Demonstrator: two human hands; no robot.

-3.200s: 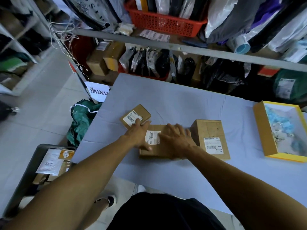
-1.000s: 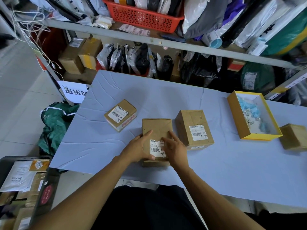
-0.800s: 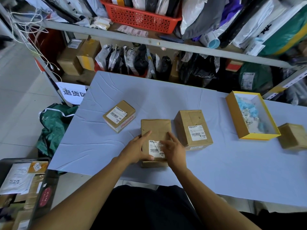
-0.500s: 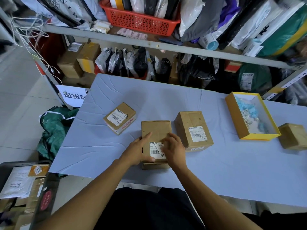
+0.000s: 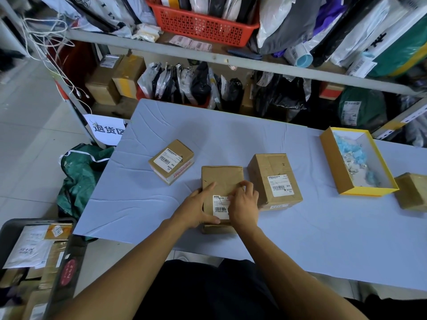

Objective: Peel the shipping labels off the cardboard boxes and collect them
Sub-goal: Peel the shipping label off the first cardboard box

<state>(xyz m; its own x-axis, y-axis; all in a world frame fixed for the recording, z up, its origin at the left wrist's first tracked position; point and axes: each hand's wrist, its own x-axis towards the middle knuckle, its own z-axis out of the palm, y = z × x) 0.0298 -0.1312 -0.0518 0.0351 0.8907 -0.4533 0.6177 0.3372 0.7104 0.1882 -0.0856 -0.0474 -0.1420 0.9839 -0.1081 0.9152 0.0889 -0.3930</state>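
Observation:
Three labelled cardboard boxes lie on the pale blue table (image 5: 231,139). The middle box (image 5: 222,179) sits nearest me with a white shipping label (image 5: 220,206) on its near end. My left hand (image 5: 195,207) grips that box's left side, thumb below the label. My right hand (image 5: 243,203) rests on the label's right part, fingertips bent at its upper right corner; whether the corner is lifted is hidden. The left box (image 5: 172,160) and the right box (image 5: 273,177) each carry a white label (image 5: 280,185).
A yellow open box (image 5: 332,167) with blue and white scraps stands at the right, a plain brown box (image 5: 412,192) beyond it. Shelves with parcels and a red basket (image 5: 203,21) rise behind the table. A bin of parcels (image 5: 34,250) and a green bag (image 5: 80,172) sit at the left.
My left hand has stayed on the middle box's left side. My right hand's fingers have curled up to the label's upper right corner. The camera view shifted slightly.

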